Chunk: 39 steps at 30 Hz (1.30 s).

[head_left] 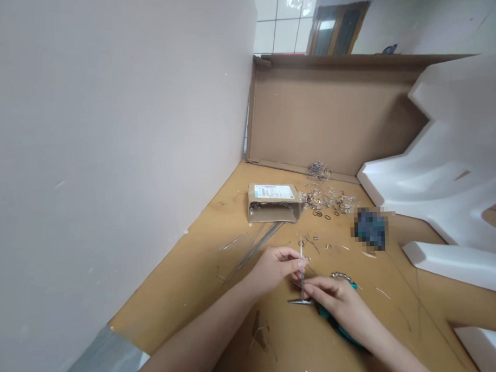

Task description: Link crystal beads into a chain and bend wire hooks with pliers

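Observation:
My left hand (pixel 275 267) pinches a thin upright metal rod (pixel 301 254) near its top. Close beside it, my right hand (pixel 337 302) is closed around green-handled pliers (pixel 338 324), whose pointed jaws (pixel 298 301) meet the rod's lower end on the wooden table (pixel 187 296). A small metal chain piece (pixel 343 276) lies just behind my right hand. Both hands work close together at the table's near middle.
A small open cardboard box (pixel 273 202) with long metal rods (pixel 260 244) spilling out lies behind the hands. Scattered metal rings and clips (pixel 327 200) lie further back. A cardboard sheet (pixel 331 118) stands behind, white foam pieces (pixel 446 173) to the right, a pale wall (pixel 108 158) left.

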Available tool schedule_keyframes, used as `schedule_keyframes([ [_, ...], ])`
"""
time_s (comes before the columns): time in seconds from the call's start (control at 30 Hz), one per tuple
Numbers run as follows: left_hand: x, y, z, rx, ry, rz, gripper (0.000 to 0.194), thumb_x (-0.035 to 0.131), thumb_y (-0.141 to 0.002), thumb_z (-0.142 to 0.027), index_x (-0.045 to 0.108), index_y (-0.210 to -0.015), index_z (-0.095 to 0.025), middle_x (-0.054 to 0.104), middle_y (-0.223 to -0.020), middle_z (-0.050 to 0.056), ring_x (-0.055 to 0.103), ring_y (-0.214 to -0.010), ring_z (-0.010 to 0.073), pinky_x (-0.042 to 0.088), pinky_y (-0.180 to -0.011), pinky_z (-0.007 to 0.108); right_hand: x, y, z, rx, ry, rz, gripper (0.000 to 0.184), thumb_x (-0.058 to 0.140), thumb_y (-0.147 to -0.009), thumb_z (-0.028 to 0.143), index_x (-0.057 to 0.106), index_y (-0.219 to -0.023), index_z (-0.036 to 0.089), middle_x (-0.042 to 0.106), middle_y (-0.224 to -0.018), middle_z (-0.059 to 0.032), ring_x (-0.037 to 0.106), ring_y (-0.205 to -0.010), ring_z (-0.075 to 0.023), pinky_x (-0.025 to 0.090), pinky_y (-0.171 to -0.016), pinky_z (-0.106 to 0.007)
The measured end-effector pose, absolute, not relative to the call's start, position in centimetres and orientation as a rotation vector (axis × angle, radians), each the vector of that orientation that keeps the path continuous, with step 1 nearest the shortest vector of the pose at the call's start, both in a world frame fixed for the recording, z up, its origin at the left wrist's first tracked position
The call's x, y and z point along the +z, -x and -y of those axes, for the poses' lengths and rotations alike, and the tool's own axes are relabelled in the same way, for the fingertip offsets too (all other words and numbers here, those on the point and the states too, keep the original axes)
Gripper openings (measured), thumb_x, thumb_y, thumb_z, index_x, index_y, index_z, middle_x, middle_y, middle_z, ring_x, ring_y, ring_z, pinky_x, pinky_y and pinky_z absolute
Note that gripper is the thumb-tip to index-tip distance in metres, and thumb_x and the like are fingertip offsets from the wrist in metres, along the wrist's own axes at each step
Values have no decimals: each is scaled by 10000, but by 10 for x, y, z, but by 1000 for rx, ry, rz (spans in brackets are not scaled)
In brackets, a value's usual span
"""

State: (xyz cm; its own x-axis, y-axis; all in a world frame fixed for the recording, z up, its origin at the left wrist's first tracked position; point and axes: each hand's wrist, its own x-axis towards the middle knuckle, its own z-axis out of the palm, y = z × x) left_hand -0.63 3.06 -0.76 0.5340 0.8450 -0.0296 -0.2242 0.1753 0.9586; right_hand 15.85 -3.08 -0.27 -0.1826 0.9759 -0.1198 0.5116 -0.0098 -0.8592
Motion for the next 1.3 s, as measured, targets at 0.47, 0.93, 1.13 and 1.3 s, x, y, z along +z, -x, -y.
schedule_keyframes([
  [0.47,-6,7,-30,827,-1225,-736,303,698,-588,-401,680,-715,-126,584,-600,1,520,-543,89,456,-589,226,-18,-194,59,-190,1728,2623,700,524,-524,156,497,-1224,167,516,-1238,-166,450,-1066,-378,373,-811,-477],
  [0.93,-5,15,-34,812,-1080,-567,284,690,-632,-370,675,-769,-121,586,-611,0,541,-530,79,462,-576,225,25,-225,55,1230,1774,1843,217,483,-708,267,595,-886,214,623,-803,-36,568,-773,-240,449,-680,-320],
  [1.13,-11,11,-28,611,-1077,-500,260,693,-634,-350,684,-771,-129,590,-634,9,535,-524,79,453,-566,232,46,-225,66,1835,1446,1434,471,474,-688,270,546,-1149,208,614,-984,-72,582,-841,-232,442,-753,-362],
  [1.3,-8,10,-24,574,-1081,-518,258,694,-628,-360,681,-747,-132,581,-620,3,522,-523,78,450,-575,236,50,-225,67,1913,1468,1491,578,504,-623,273,524,-1200,232,611,-1074,-76,558,-980,-257,398,-859,-381],
])
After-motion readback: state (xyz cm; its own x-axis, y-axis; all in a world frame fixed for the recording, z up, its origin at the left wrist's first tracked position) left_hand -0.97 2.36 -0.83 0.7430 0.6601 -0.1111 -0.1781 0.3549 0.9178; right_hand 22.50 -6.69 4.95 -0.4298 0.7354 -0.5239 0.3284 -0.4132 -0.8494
